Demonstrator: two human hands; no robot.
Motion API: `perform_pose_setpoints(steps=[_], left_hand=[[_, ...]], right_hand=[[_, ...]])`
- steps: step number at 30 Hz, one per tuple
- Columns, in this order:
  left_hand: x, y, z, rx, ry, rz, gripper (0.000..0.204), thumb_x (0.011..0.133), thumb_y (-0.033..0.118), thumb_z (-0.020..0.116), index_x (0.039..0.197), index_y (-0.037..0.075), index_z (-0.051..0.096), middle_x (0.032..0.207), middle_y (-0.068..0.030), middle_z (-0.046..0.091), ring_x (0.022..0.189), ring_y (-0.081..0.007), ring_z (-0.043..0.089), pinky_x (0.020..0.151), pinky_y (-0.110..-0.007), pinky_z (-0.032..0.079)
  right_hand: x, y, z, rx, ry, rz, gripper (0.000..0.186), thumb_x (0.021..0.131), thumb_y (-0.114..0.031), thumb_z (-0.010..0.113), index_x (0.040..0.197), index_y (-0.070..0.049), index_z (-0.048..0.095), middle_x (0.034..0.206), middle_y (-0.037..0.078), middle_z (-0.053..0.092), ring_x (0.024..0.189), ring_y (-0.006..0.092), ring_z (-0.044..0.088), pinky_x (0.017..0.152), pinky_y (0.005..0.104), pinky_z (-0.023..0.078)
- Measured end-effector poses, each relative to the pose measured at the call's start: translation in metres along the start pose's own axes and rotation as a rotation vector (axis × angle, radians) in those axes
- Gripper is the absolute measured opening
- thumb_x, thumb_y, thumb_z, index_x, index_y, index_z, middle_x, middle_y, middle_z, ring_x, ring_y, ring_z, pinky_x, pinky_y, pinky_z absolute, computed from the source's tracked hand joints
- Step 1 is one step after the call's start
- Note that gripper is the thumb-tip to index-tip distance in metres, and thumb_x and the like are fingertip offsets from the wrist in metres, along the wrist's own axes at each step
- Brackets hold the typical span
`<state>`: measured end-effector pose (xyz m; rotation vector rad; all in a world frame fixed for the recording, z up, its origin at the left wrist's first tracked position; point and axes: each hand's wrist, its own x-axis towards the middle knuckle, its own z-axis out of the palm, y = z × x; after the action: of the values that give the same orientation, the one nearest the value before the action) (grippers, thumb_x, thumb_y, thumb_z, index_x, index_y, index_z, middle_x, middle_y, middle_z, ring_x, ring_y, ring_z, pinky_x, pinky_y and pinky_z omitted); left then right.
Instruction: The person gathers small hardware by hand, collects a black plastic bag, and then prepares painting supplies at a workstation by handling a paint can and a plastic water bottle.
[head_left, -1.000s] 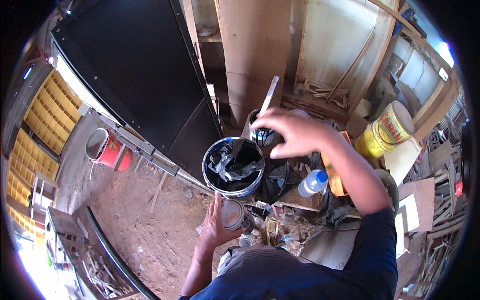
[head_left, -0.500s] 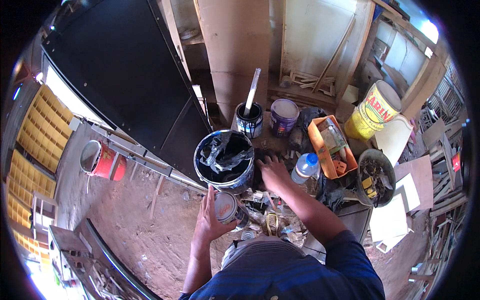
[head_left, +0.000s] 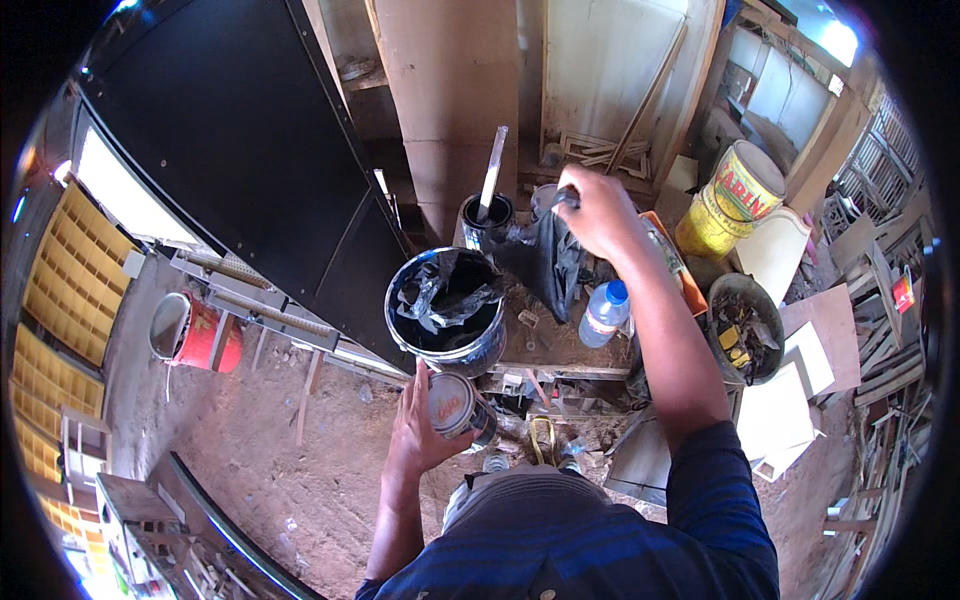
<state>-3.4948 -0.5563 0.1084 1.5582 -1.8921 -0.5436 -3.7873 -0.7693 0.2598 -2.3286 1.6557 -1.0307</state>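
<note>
My left hand (head_left: 413, 435) is wrapped round a small lidded paint tin (head_left: 453, 402), held tilted below the large paint bucket (head_left: 447, 340). Crumpled black plastic (head_left: 440, 295) lies in that bucket's mouth, over dark contents. Up to the right, my right hand (head_left: 600, 215) pinches a limp black plastic bag (head_left: 555, 265), which hangs down over the bench. A capped clear water bottle (head_left: 603, 318) stands below the bag. Behind the bucket is a dark-mouthed paint can (head_left: 487, 235) with a pale stick or brush handle (head_left: 493, 175) upright in it.
My right arm partly hides an orange crate (head_left: 688, 290). Right of it stand a bucket of scraps (head_left: 745, 325) and a yellow tub (head_left: 730, 200). A large black panel (head_left: 230, 130) leans at the left; a red bucket (head_left: 205, 335) sits on the floor. Boards and offcuts crowd the right.
My right hand has risen from the bench beside the large bucket, moving right and away, with the black plastic bag lifted in it. My left hand still holds the tin in nearly the same place.
</note>
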Motion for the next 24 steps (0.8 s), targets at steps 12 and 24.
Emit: perform_pose_setpoints(steps=[12,24], left_hand=[[0.001,-0.005,0.0,-0.046,-0.018,0.019,0.134,0.055,0.028,0.094,0.158,0.0,0.013,0.136,-0.0235,0.05,0.124,-0.041,0.051,0.104,-0.049,0.045],[-0.001,-0.012,-0.002,-0.049,-0.034,0.01,0.134,0.055,0.029,0.094,0.158,0.0,0.014,0.138,-0.0228,0.049,0.127,-0.04,0.05,0.106,-0.048,0.043]], right_hand=[[-0.162,-0.02,0.085,0.162,-0.402,-0.049,0.015,0.087,-0.014,0.066,0.097,-0.003,0.065,0.093,0.018,0.069,0.088,0.0366,0.068,0.076,0.0447,0.054],[-0.137,-0.03,0.11,0.12,0.085,0.035,0.06,0.079,0.0,0.065,0.136,-0.007,0.047,0.138,0.024,0.048,0.119,0.0417,0.057,0.096,0.0442,0.052]])
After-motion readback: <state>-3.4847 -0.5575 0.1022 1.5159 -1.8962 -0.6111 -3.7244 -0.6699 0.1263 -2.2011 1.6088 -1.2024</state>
